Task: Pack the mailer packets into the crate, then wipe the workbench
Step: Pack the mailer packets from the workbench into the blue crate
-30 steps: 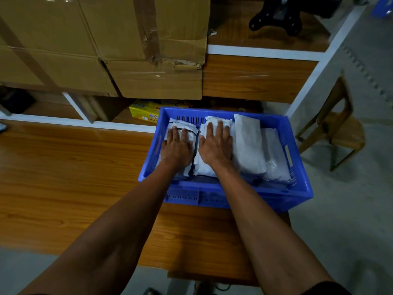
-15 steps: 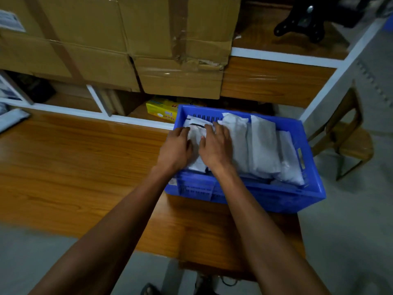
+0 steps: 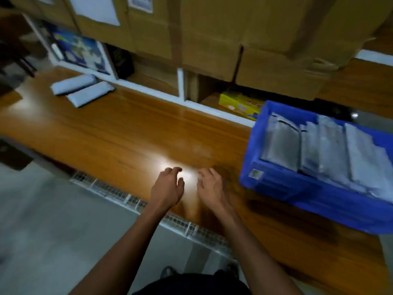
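Blue plastic crate [image 3: 274, 186] holds a row of grey mailer packets [image 3: 325, 150]; two more grey packets [image 3: 81, 90] wait far left on the wooden workbench [image 3: 127, 135]. Left hand [image 3: 168, 188] and right hand [image 3: 210, 186] hover empty, fingers loose. Wiping not begun.

Blue crate [image 3: 297, 188] on the right, a row of pale grey-white mailer packets [image 3: 327, 150] inside, one edged in black. Warm orange-brown wood grain runs along the workbench [image 3: 119, 137], two more white packets [image 3: 83, 90] far left. Plain brown cardboard boxes [image 3: 212, 39] above, a yellow box [image 3: 240, 102] beneath them.
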`<state>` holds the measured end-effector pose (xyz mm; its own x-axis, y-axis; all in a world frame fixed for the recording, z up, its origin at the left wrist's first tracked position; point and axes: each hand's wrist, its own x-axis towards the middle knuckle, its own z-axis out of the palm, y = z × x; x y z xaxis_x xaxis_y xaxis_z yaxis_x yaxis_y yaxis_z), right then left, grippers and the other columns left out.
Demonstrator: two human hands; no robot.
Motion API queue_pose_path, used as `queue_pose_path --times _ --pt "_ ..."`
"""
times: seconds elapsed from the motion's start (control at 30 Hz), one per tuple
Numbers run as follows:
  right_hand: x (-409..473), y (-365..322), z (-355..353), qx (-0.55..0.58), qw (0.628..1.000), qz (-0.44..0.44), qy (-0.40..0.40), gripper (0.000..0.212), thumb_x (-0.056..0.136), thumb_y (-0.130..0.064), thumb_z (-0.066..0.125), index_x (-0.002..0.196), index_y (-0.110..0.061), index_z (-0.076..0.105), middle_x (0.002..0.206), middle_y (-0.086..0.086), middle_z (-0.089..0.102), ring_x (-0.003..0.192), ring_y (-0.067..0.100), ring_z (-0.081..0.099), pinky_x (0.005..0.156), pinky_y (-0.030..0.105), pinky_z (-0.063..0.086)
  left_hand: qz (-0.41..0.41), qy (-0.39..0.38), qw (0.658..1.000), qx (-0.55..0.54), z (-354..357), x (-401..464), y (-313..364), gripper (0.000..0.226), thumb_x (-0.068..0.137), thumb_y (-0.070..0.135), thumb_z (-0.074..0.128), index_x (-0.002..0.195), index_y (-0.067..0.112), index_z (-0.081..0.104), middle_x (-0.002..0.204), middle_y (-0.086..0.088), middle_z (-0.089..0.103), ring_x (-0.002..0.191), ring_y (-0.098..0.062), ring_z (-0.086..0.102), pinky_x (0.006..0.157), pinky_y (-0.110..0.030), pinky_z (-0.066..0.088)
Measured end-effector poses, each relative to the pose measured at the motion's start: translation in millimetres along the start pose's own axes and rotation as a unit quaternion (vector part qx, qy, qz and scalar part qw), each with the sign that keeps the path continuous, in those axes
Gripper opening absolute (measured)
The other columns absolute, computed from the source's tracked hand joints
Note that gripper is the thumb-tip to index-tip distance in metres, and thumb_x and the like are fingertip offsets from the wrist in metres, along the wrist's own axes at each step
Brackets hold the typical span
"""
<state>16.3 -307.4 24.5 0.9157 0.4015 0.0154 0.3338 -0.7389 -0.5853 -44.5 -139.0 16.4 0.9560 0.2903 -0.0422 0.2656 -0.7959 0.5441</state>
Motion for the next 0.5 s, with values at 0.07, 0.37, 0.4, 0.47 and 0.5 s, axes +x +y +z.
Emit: queue_pose_path --times 0.07,0.37,0.4,0.47,0.5 --pt "-4 -13 33 -0.010 0.998 0.015 -0.054 0.032 0.099 -0.016 0.060 0.131 -0.020 0.065 0.126 0.002 0.063 0.113 0.022 0.063 0.096 0.037 0.055 -0.044 -0.021 0.999 0.012 -4 -22 -43 0.041 0.105 0.030 0.051 0.142 0.016 0.058 0.128 -0.012 0.064 0.116 -0.034 0.061 0.091 -0.047 0.056" --pt "48 -107 105 -0.026 0.988 -0.029 -0.147 0.035 0.104 -0.021 0.060 0.138 -0.023 0.059 0.131 -0.002 0.058 0.109 0.012 0.057 0.091 0.033 0.056 -0.133 -0.005 0.991 0.009 -61 -20 -151 0.043 0.106 0.034 0.046 0.143 0.016 0.057 0.133 -0.011 0.062 0.115 -0.029 0.061 0.091 -0.051 0.059" --pt "64 -118 112 -0.023 0.988 -0.042 -0.146 0.034 0.103 -0.021 0.061 0.137 -0.023 0.059 0.129 -0.001 0.059 0.110 0.014 0.057 0.090 0.035 0.056 -0.137 0.007 0.991 0.009 -73 -8 -159 0.042 0.106 0.032 0.048 0.144 0.016 0.057 0.134 -0.011 0.062 0.118 -0.030 0.060 0.092 -0.051 0.058" --pt "99 -144 126 -0.013 0.987 -0.064 -0.148 0.032 0.101 -0.019 0.061 0.134 -0.021 0.060 0.124 0.001 0.060 0.112 0.020 0.057 0.090 0.037 0.051 -0.143 0.031 0.989 0.014 -99 19 -178 0.042 0.106 0.032 0.050 0.145 0.016 0.055 0.135 -0.011 0.061 0.122 -0.030 0.058 0.092 -0.050 0.057" --pt "117 -158 135 -0.010 0.986 -0.072 -0.150 0.032 0.100 -0.018 0.061 0.132 -0.021 0.060 0.123 0.002 0.060 0.115 0.023 0.057 0.090 0.038 0.050 -0.145 0.043 0.988 0.021 -112 34 -190 0.043 0.105 0.032 0.050 0.145 0.016 0.055 0.135 -0.011 0.061 0.123 -0.030 0.057 0.092 -0.049 0.057"
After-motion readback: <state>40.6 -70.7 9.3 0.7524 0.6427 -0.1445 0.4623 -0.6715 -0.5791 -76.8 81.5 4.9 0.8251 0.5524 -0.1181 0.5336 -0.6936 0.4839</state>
